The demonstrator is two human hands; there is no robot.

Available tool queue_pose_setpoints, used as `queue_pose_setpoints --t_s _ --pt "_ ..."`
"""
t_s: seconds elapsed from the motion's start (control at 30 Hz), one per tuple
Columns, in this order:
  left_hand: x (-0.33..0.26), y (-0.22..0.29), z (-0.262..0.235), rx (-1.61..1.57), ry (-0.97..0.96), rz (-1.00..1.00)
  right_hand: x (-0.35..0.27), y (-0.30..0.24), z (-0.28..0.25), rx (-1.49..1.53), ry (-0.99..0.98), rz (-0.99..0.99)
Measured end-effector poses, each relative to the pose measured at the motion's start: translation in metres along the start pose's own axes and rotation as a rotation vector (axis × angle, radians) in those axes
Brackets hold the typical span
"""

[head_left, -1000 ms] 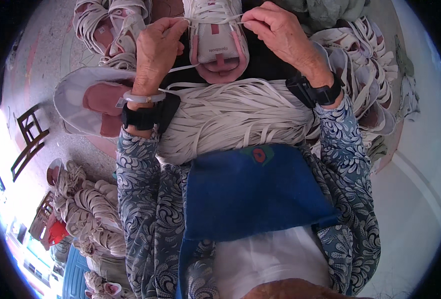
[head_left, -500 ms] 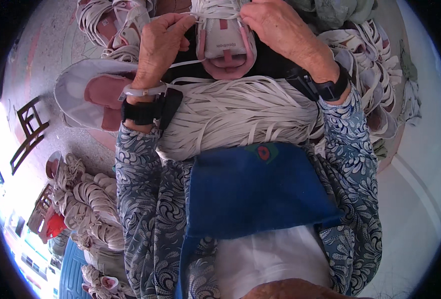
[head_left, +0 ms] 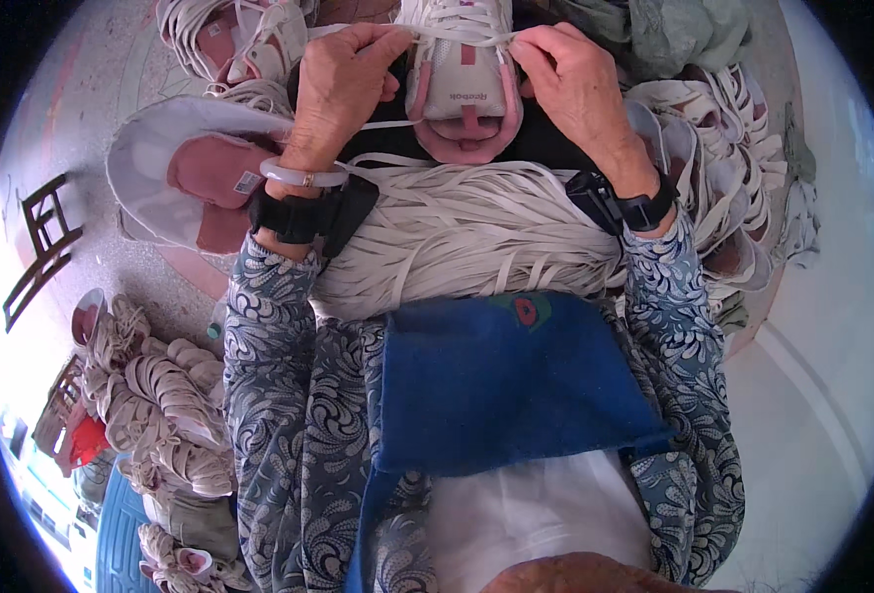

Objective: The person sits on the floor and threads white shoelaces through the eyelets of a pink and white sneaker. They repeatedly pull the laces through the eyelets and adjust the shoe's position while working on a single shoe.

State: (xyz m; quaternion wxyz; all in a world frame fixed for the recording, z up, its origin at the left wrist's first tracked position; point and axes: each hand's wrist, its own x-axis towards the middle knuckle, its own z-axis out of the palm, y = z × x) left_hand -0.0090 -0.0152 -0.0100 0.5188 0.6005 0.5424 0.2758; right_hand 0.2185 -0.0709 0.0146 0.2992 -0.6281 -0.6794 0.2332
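Note:
A white and grey shoe upper with pink trim lies in front of me at the top of the view, its tongue and pink collar toward me. A flat white shoelace runs across it from hand to hand. At the upper's left side, my left hand pinches the lace between thumb and forefinger. My right hand pinches it on the right side, thumb and forefinger together. Across my lap, nearer to me, lies a thick bundle of loose white laces. The far end of the upper is cut off by the view.
Laced shoe uppers lie at the far left, more uppers at the right. A white and pink piece sits by my left wrist. Heaped uppers, a blue plastic stool and a wooden frame stand left. A grey-green bag is far right.
My right hand has moved down and outward from the upper's edge, and the lace now stretches across between both hands. The upper and left hand sit slightly further right and lower in view.

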Motion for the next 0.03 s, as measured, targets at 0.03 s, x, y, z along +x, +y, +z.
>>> queue_pose_setpoints --t_s 0.03 --pt "0.0017 -0.0025 -0.0001 0.002 0.001 0.011 -0.0009 -0.009 -0.0021 -0.077 0.007 0.032"
